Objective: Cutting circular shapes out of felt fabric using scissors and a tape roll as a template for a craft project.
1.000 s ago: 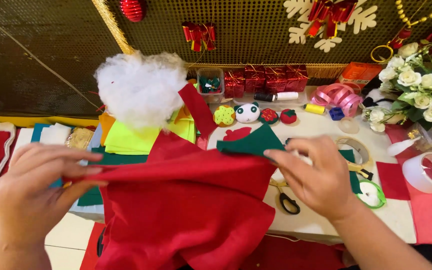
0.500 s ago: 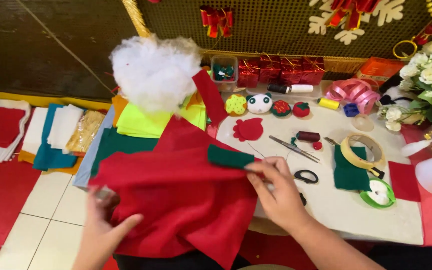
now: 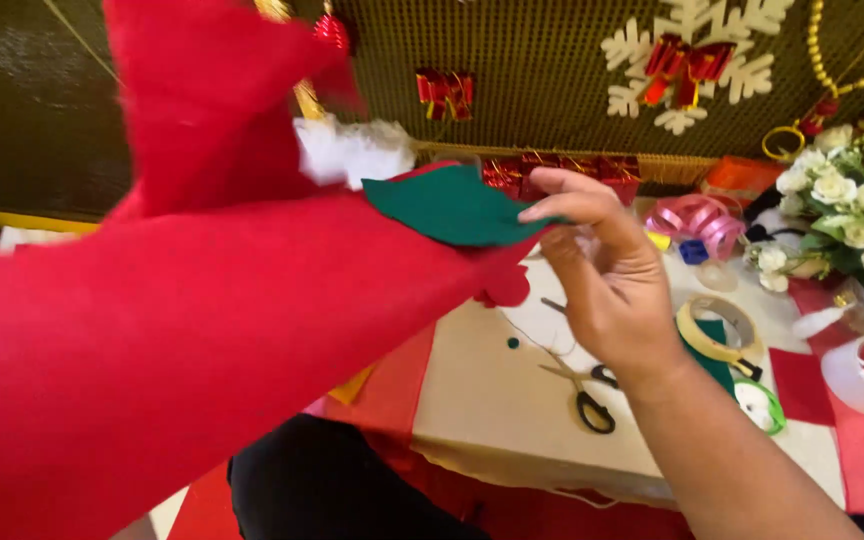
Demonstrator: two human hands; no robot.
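Observation:
A large red felt piece is lifted close to the camera and fills the left half of the view. A green felt shape lies against its upper right edge. My right hand pinches the red felt and the green shape together at that edge, above the white table. White stuffing shows behind the red felt. My left hand is hidden behind the felt.
Scissors and a small pair of snips lie on the table below my right hand. Tape rolls, pink ribbon, white flowers and red bows crowd the right and back. Red felt squares lie at the right.
The red felt has been raised from the table toward the camera, and my right hand has lifted with it, still pinching the green shape. My left hand has gone out of sight.

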